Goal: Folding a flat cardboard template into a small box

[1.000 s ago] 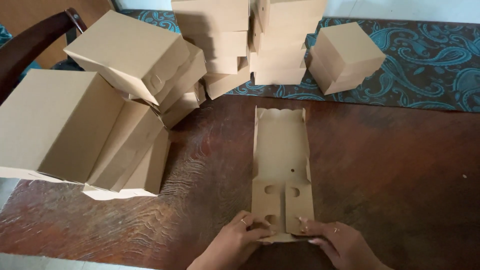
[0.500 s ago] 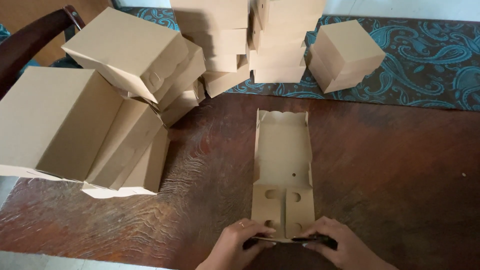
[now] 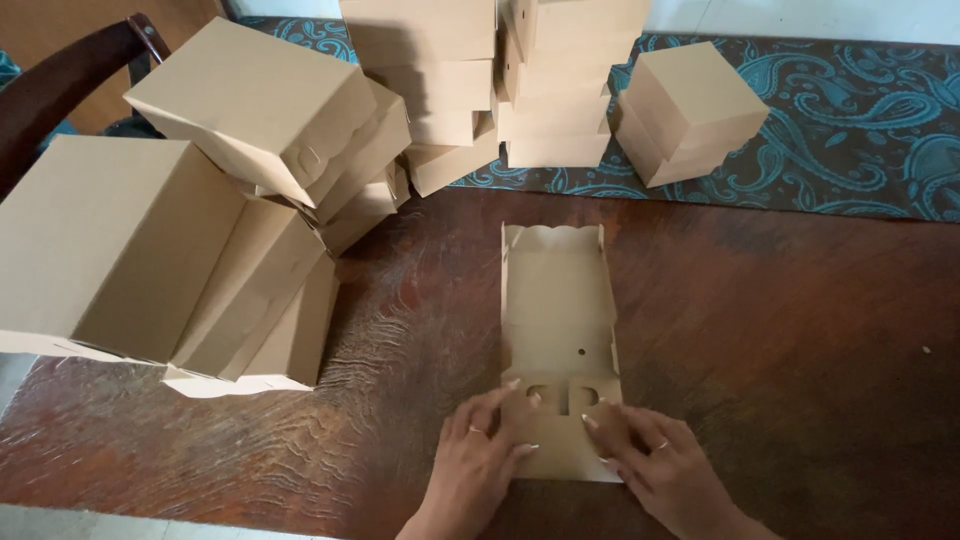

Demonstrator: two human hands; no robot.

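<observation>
— What is being handled, and how?

— One flat cardboard box blank (image 3: 557, 330) is pressed down on the wooden table (image 3: 800, 340) at its near end by the left hand (image 3: 487, 450) and right hand (image 3: 650, 465), fingers spread flat, nothing clenched.

— And around it?

— Bare wood is seen to the right. Folded boxes (image 3: 260, 110) are stacked left and behind, perhaps a dozen; several are cut off by the frame.

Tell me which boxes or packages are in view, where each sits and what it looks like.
Flat box blank: table centre, plain brown card, under the left hand and right hand.
Big boxes: left, leaning, brown.
Stacked boxes: rear centre, brown.
Single box: rear right, tilted on a teal patterned cloth.
</observation>
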